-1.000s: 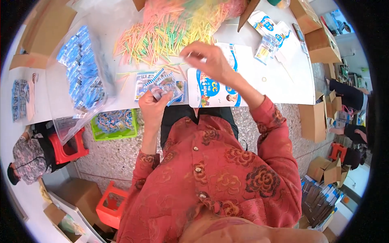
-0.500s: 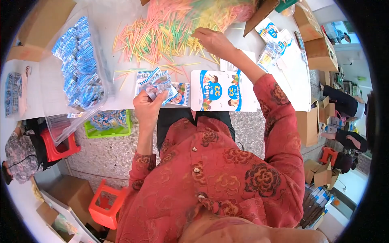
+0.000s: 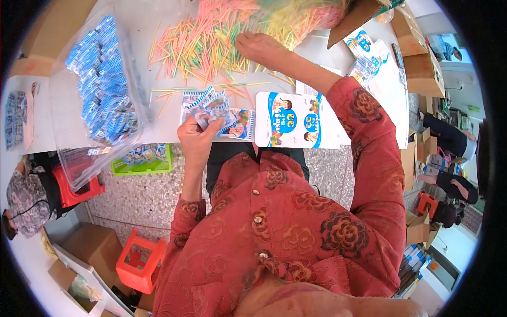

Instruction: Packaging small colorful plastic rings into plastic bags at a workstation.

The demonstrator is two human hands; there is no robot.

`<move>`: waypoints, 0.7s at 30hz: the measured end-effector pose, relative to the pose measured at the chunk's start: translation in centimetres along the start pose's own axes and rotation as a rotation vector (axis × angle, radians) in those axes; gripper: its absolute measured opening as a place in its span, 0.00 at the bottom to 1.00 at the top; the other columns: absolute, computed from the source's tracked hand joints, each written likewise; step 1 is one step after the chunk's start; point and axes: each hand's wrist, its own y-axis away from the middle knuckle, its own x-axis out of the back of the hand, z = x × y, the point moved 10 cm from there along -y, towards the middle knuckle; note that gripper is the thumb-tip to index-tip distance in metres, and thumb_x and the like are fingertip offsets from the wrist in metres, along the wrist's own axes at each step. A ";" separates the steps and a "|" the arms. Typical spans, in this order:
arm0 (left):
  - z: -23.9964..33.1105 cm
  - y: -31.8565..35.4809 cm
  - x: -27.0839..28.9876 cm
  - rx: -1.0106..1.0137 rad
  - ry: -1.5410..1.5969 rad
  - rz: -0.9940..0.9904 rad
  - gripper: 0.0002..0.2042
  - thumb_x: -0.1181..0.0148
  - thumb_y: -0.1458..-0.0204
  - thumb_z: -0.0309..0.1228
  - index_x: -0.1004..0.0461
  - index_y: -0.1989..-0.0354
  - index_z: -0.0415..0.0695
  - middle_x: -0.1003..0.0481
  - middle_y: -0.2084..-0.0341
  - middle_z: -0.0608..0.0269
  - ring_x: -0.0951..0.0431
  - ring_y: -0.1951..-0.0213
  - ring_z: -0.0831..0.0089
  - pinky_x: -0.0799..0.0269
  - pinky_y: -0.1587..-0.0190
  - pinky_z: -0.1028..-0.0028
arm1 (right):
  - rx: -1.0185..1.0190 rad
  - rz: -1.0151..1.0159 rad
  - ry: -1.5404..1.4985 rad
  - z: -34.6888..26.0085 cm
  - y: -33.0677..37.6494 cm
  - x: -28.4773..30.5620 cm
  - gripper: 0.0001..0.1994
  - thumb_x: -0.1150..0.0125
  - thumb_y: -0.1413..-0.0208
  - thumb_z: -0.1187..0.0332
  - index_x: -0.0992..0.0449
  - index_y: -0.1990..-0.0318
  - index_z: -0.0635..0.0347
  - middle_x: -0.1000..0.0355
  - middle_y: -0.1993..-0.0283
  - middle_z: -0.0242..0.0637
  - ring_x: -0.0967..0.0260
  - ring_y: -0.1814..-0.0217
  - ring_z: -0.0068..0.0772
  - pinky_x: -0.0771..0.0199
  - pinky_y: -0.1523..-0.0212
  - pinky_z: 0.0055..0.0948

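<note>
My left hand is closed around small blue-and-white striped plastic packets, held near the table's front edge. Under and beside it lie flat printed packets. A printed white-and-blue card lies to their right. My right hand reaches over a pile of thin pink, yellow and green straws. Its fingers are bent together at the pile's right part, and whatever they hold is hidden. A few loose straws lie between the pile and the packets.
On the left stands a clear plastic tub with many blue-striped packets. A green basket of packets sits below the table edge. Cardboard boxes line the right side. Red stools stand on the floor. Other people are at both sides.
My right hand has moved left across the straw pile. The left hand still grips the packets in nearly the same place. The whole view has shifted slightly.
</note>
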 end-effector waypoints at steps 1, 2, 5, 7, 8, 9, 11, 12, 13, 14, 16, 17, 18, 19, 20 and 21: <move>0.2 -0.1 -0.2 0.001 0.006 -0.005 0.13 0.37 0.56 0.20 0.25 0.60 0.35 0.24 0.71 0.68 0.28 0.71 0.85 0.32 0.68 0.83 | -0.007 0.029 0.011 -0.1 0.0 0.0 0.11 0.44 0.63 0.76 0.33 0.68 0.63 0.36 0.67 0.37 0.32 0.62 0.34 0.27 0.64 0.26; 0.4 -0.2 -0.4 0.002 0.012 -0.011 0.13 0.38 0.55 0.19 0.25 0.59 0.35 0.24 0.70 0.68 0.28 0.70 0.85 0.32 0.68 0.83 | -0.014 0.059 0.021 -0.2 0.1 -0.1 0.11 0.44 0.63 0.75 0.33 0.68 0.62 0.36 0.68 0.37 0.32 0.62 0.33 0.27 0.65 0.27; 0.4 -0.2 -0.3 -0.001 0.010 -0.021 0.14 0.38 0.56 0.19 0.26 0.57 0.35 0.24 0.70 0.67 0.28 0.70 0.85 0.31 0.67 0.83 | -0.015 0.107 0.093 -0.4 0.2 -0.2 0.09 0.45 0.62 0.73 0.33 0.69 0.61 0.36 0.69 0.35 0.32 0.64 0.30 0.27 0.68 0.25; 0.2 -0.3 -0.2 0.003 0.008 -0.021 0.14 0.38 0.56 0.19 0.26 0.57 0.35 0.24 0.70 0.67 0.28 0.70 0.84 0.31 0.67 0.83 | -0.005 0.124 0.110 -0.4 0.2 -0.3 0.09 0.45 0.62 0.73 0.33 0.69 0.60 0.36 0.69 0.34 0.32 0.65 0.29 0.27 0.68 0.24; 0.1 -0.2 -0.1 0.006 0.008 -0.020 0.14 0.38 0.56 0.19 0.26 0.58 0.35 0.24 0.70 0.67 0.28 0.70 0.84 0.31 0.67 0.83 | 0.005 0.142 0.130 -0.4 0.3 -0.2 0.09 0.45 0.62 0.72 0.34 0.69 0.60 0.36 0.69 0.34 0.32 0.65 0.28 0.27 0.69 0.23; 0.1 -0.2 -0.1 0.007 0.005 -0.020 0.14 0.38 0.56 0.19 0.26 0.58 0.35 0.24 0.70 0.67 0.28 0.70 0.84 0.31 0.67 0.83 | 0.004 0.143 0.128 -0.2 0.3 -0.3 0.09 0.45 0.62 0.72 0.34 0.69 0.60 0.36 0.69 0.34 0.32 0.65 0.28 0.27 0.69 0.23; 0.1 -0.2 -0.1 0.014 0.024 -0.008 0.14 0.38 0.56 0.19 0.26 0.57 0.34 0.24 0.69 0.66 0.28 0.70 0.84 0.31 0.66 0.82 | 0.070 0.164 0.174 -0.4 0.4 -0.1 0.08 0.46 0.62 0.70 0.34 0.71 0.59 0.36 0.69 0.33 0.33 0.66 0.27 0.28 0.70 0.21; 0.2 -0.2 -0.2 0.014 0.021 -0.010 0.14 0.38 0.56 0.19 0.26 0.57 0.34 0.24 0.69 0.66 0.28 0.70 0.84 0.31 0.66 0.82 | 0.067 0.165 0.173 -0.2 0.5 -0.1 0.08 0.46 0.62 0.70 0.34 0.71 0.59 0.36 0.69 0.33 0.33 0.66 0.27 0.28 0.70 0.21; 0.3 -0.1 -0.2 0.016 0.027 -0.007 0.15 0.38 0.55 0.19 0.26 0.57 0.34 0.24 0.69 0.66 0.27 0.69 0.83 0.31 0.65 0.82 | 0.082 0.145 0.143 -0.1 0.5 -0.3 0.07 0.45 0.62 0.71 0.32 0.71 0.59 0.35 0.69 0.34 0.32 0.64 0.29 0.27 0.70 0.23; 0.3 -0.1 -0.3 0.018 0.033 -0.005 0.15 0.38 0.55 0.19 0.26 0.57 0.34 0.24 0.69 0.65 0.27 0.69 0.83 0.31 0.65 0.82 | 0.098 0.124 0.112 -0.1 0.6 -0.6 0.07 0.45 0.62 0.72 0.31 0.71 0.60 0.33 0.69 0.36 0.31 0.63 0.31 0.27 0.70 0.24; 0.3 0.0 -0.4 0.015 0.037 -0.010 0.15 0.38 0.55 0.19 0.26 0.57 0.34 0.24 0.69 0.65 0.27 0.69 0.83 0.30 0.65 0.81 | 0.079 0.141 0.035 0.9 0.7 -0.2 0.07 0.45 0.61 0.73 0.30 0.71 0.61 0.33 0.67 0.37 0.31 0.62 0.31 0.27 0.70 0.25; 0.2 0.1 -0.4 0.012 0.044 -0.013 0.15 0.38 0.55 0.19 0.26 0.57 0.34 0.24 0.69 0.65 0.27 0.69 0.83 0.30 0.65 0.81 | 0.064 0.155 -0.041 1.4 0.8 0.1 0.07 0.46 0.60 0.74 0.30 0.70 0.61 0.33 0.66 0.38 0.31 0.61 0.32 0.27 0.70 0.26; 0.2 0.1 -0.5 0.011 0.042 -0.018 0.15 0.38 0.55 0.19 0.26 0.57 0.34 0.24 0.69 0.65 0.27 0.69 0.83 0.30 0.65 0.81 | 0.059 0.156 -0.040 1.8 1.2 0.4 0.07 0.46 0.60 0.74 0.30 0.70 0.61 0.33 0.66 0.38 0.31 0.61 0.32 0.27 0.70 0.26; 0.2 0.1 -0.5 0.007 0.045 -0.024 0.14 0.38 0.55 0.19 0.26 0.57 0.35 0.24 0.69 0.65 0.27 0.69 0.82 0.30 0.64 0.81 | -0.029 0.292 -0.194 3.2 1.7 2.1 0.08 0.45 0.57 0.74 0.30 0.67 0.62 0.32 0.66 0.38 0.30 0.63 0.31 0.28 0.70 0.25; 0.2 0.2 -0.4 0.003 0.048 -0.025 0.14 0.38 0.55 0.19 0.26 0.57 0.35 0.24 0.68 0.65 0.27 0.69 0.82 0.30 0.64 0.80 | -0.111 0.428 -0.350 4.6 2.1 4.0 0.08 0.45 0.55 0.74 0.29 0.64 0.62 0.31 0.66 0.37 0.30 0.65 0.30 0.30 0.70 0.24; 0.2 0.2 -0.3 0.003 0.046 -0.022 0.14 0.38 0.55 0.19 0.26 0.57 0.35 0.24 0.68 0.65 0.27 0.69 0.82 0.30 0.64 0.80 | -0.110 0.430 -0.352 4.6 2.3 4.9 0.08 0.45 0.55 0.74 0.29 0.64 0.62 0.31 0.66 0.37 0.30 0.65 0.30 0.30 0.70 0.24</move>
